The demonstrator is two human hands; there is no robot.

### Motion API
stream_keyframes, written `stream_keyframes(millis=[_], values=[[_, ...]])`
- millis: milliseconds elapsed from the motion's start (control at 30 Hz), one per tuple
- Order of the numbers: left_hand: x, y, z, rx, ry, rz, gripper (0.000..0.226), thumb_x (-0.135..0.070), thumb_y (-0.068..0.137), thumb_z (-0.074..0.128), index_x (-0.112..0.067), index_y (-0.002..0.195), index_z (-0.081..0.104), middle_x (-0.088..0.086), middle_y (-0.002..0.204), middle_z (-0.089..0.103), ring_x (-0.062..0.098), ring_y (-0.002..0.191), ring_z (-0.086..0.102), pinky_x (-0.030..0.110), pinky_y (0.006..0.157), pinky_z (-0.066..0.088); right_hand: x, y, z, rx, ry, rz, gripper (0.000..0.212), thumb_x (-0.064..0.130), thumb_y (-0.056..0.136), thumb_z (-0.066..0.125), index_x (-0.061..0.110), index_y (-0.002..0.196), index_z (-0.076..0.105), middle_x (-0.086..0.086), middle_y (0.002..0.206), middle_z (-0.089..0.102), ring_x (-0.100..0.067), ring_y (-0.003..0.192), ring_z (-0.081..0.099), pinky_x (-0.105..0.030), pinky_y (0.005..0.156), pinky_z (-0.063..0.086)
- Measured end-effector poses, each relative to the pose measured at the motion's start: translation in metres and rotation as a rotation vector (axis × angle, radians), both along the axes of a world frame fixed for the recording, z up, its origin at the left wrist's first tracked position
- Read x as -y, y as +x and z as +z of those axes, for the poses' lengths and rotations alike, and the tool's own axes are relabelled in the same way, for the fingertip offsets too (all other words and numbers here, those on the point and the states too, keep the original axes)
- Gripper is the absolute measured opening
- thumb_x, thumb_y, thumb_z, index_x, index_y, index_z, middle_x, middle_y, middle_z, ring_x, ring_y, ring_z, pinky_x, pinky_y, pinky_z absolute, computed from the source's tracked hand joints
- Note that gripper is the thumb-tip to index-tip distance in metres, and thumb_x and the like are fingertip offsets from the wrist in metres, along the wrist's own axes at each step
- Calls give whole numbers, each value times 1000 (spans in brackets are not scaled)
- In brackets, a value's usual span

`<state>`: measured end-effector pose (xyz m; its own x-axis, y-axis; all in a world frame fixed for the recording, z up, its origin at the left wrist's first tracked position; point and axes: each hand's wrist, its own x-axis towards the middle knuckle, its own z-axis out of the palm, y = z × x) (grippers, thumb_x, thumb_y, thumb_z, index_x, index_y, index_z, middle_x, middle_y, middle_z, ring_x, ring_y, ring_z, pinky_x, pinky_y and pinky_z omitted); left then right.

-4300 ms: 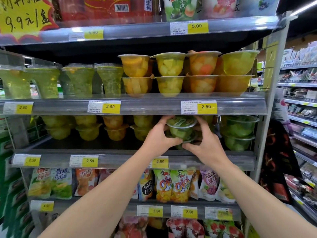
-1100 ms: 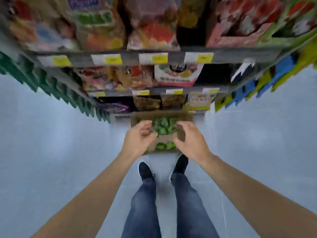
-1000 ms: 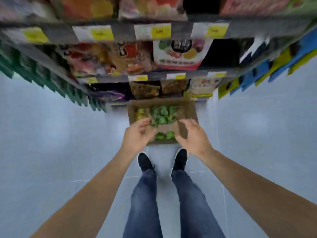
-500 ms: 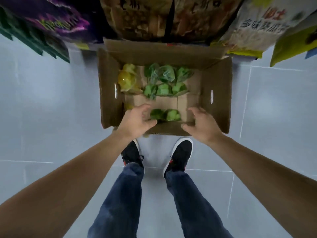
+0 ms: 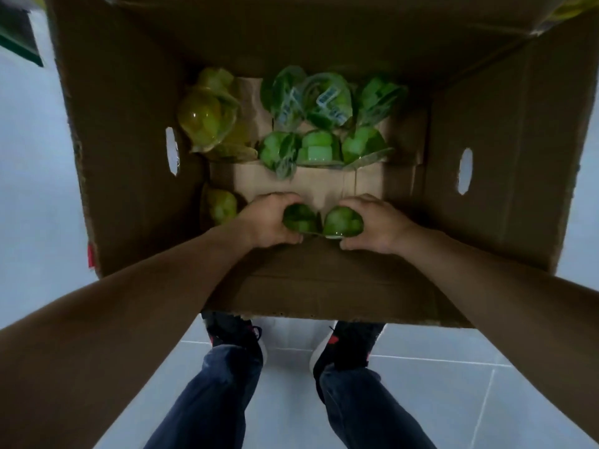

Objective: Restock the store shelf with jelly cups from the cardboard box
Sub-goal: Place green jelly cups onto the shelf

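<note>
Inside the cardboard box [image 5: 136, 176], the left hand [image 5: 269, 222] grips one green jelly cup [image 5: 299, 218]; the right hand [image 5: 377, 226] grips a second green jelly cup [image 5: 343, 222] alongside. More cups [image 5: 314, 124] lie beyond both hands.

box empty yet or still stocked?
Still stocked: green jelly cups and yellow ones lie on the cardboard box floor, though much bare floor shows.

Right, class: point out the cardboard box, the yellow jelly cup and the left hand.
cardboard box [image 5: 505, 150], head view, inner right wall.
yellow jelly cup [image 5: 205, 119], head view, clear domed side.
left hand [image 5: 270, 222], head view, back of hand.
</note>
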<state>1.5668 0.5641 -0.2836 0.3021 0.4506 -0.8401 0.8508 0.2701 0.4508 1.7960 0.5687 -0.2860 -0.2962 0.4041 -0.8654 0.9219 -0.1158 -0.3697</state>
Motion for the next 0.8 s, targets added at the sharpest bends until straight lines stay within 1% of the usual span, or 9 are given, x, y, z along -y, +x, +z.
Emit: stream_keyframes(millis=[100,167,233,333,400,533,667,733,800], values=[[0,3,-14,2,-19,-30,87,-28,77,85,-29,150,39,-1,152,43,20,137,40,22,111,31,4,1,-15,-28,2,2,90,36,75,83,37,150,32,2,155,34,-21,141,32,-30,110,29],[1,3,-19,-6,-12,-23,84,-28,78,83,-31,150,40,-1,151,44,21,137,42,26,112,34,5,1,-19,-33,30,-1,89,31,75,83,35,149,34,1,154,37,-21,139,35,-31,112,30],[1,2,-16,6,43,12,80,-28,78,83,-29,148,43,-1,148,49,20,135,45,24,111,34,6,0,-16,-21,53,-25,87,30,75,83,35,148,36,1,151,40,-23,137,38,-34,113,33],[1,-2,8,43,124,168,74,-26,77,84,-24,143,51,1,136,60,17,124,56,18,104,39,9,5,8,2,105,-122,81,27,75,83,35,145,42,-2,143,48,-25,129,46,-33,108,39],[-1,-8,39,33,161,307,71,-26,75,85,-24,140,55,1,129,64,14,118,60,21,104,43,10,9,40,-8,150,-232,78,26,76,83,32,143,45,-5,138,52,-25,124,50,-31,103,42],[-5,-24,133,88,176,457,71,-27,75,84,-24,140,56,-8,121,66,6,110,63,18,101,46,9,11,140,-44,249,-430,76,24,75,83,26,143,48,-5,133,56,-15,114,53,-24,96,42],[-16,-41,261,124,256,548,67,-26,74,85,-27,136,59,-14,116,65,6,104,66,26,101,49,4,4,270,-71,336,-514,70,26,74,82,29,138,54,7,120,61,-5,105,55,-9,87,37],[-25,-47,332,126,282,561,63,-25,74,84,-32,133,61,-17,113,63,7,104,66,23,100,47,-2,-4,340,-93,368,-535,68,24,74,82,28,136,55,5,118,61,-6,103,55,-3,84,36],[-30,-51,402,144,315,542,63,-27,74,85,-33,133,61,-15,118,63,6,112,62,22,102,44,-6,-13,412,-111,394,-554,70,20,73,82,26,136,54,0,122,56,-14,111,55,-11,92,38]])
